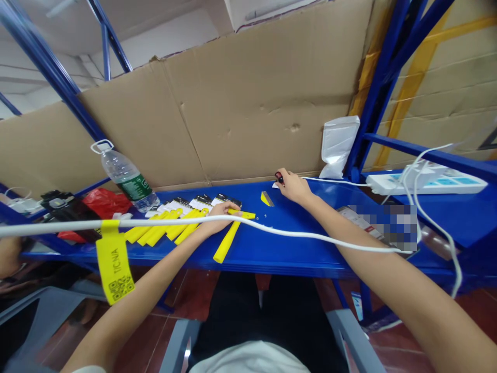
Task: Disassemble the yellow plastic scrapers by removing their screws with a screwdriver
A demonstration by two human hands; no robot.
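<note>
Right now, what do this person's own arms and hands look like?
The left hand and right hand are gloveless, the forearms bare, no watch showing. A white cloth sleeve edge shows on the left arm; no right sleeve shows. A white cable with a yellow printed tag crosses before both arms.

Workshop, small bench-work station by the look of it. Blue metal frame [380, 93] like shelving, with a blue counter [295, 251] built in. Back wall is just big cardboard sheets [267, 109], orange-yellow tape [413, 85] on the right. White power strip [468, 186] at right, loose white cable [279, 232] across the front with a yellow QR tag [114, 267]. Batch of same-looking yellow tools [188, 232] in a row, printed cards by them. Grey plastic chair [178, 344], reddish tiled floor [157, 331]. Another person [10, 256] partly visible far left, near a second grey chair [58, 296].
</note>
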